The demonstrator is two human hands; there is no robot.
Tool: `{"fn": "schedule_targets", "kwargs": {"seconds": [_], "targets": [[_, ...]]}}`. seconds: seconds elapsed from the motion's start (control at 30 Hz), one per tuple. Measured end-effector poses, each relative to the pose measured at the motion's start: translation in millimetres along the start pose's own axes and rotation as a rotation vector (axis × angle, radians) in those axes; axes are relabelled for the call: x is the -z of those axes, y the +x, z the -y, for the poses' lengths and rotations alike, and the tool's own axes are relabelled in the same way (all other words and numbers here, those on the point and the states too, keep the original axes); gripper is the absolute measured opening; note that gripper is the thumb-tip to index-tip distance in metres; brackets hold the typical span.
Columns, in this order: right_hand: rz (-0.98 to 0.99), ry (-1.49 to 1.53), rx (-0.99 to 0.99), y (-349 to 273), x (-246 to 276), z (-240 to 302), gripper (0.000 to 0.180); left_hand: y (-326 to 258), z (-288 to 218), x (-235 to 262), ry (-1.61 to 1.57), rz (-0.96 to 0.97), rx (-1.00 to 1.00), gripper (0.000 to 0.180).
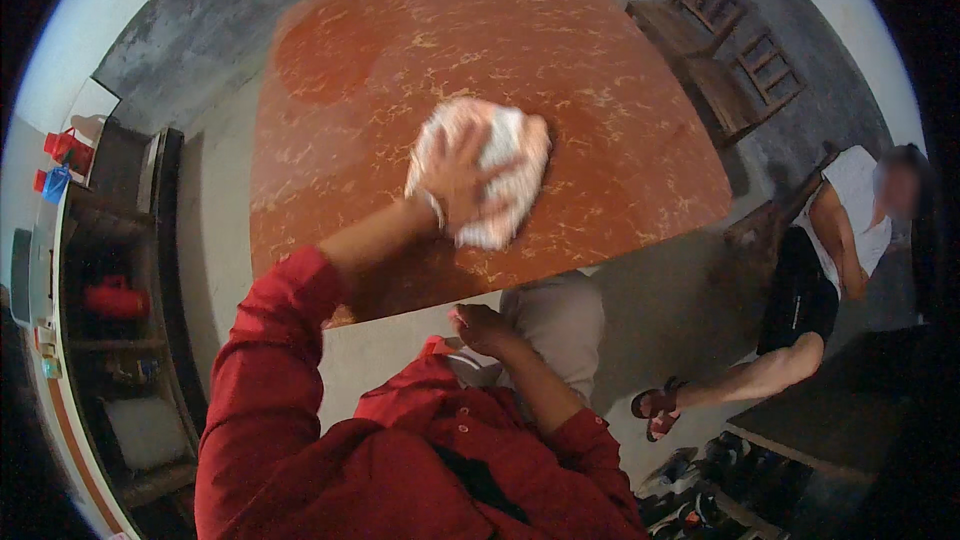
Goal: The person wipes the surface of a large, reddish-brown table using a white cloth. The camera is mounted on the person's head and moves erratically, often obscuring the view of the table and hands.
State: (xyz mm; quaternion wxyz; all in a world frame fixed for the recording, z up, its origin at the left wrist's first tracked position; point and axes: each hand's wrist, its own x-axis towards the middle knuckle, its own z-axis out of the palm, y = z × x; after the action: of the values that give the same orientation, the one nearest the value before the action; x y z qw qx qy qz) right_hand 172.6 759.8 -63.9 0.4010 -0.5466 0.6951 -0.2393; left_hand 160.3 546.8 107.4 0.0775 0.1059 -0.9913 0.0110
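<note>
An open-fronted wooden cabinet (172, 260) stands beside a white wall (50, 70). Pale grey floor (218, 175) runs along the cabinet's right side. Across the room from the cabinet are two slat-backed wooden chairs (718, 95) and a low wooden shoe rack (800, 430). Light is dim, leaving the cabinet's compartments shadowed.

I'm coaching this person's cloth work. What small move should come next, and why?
Probably slide the cloth forward and left toward the redder patch on the table: the left hand lies on the cloth, fingers spread, short of that patch. Whether the patch is wet or a reflection, I can't tell.
</note>
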Motion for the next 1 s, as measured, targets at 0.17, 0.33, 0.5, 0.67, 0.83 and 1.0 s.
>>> {"fn": "schedule_targets", "kwargs": {"seconds": [0.17, 0.33, 0.5, 0.67, 0.83, 1.0], "targets": [[0.101, -0.027, -0.058, -16.9, 27.3, 37.1, 0.035, -98.3, -7.1, 38.7, -0.098, 0.131, -0.091, 0.063], [-0.027, 0.119, 0.066, -20.5, 20.6, 21.3, 0.03, -75.9, 58.4, 25.3, -0.02, 0.053, 0.226, 0.064], [0.074, 0.069, -0.008, -1.7, 14.3, 13.7, 0.025, 41.4, 44.4, -6.1, 0.068, -0.002, 0.334, 0.061], [0.001, 0.064, 0.051, 1.5, 1.3, 7.4, 0.026, 56.4, -41.0, -8.4, 0.01, -0.01, 0.0, 0.061], [-0.101, 0.084, -0.022, -6.1, -3.9, -3.1, 0.032, -23.8, -61.0, 21.1, -0.189, 0.119, -0.24, 0.062], [0.121, 0.058, -0.083, -14.9, 31.1, 37.7, 0.033, -77.7, -8.1, 33.7, -0.138, 0.132, -0.088, 0.063]]}}
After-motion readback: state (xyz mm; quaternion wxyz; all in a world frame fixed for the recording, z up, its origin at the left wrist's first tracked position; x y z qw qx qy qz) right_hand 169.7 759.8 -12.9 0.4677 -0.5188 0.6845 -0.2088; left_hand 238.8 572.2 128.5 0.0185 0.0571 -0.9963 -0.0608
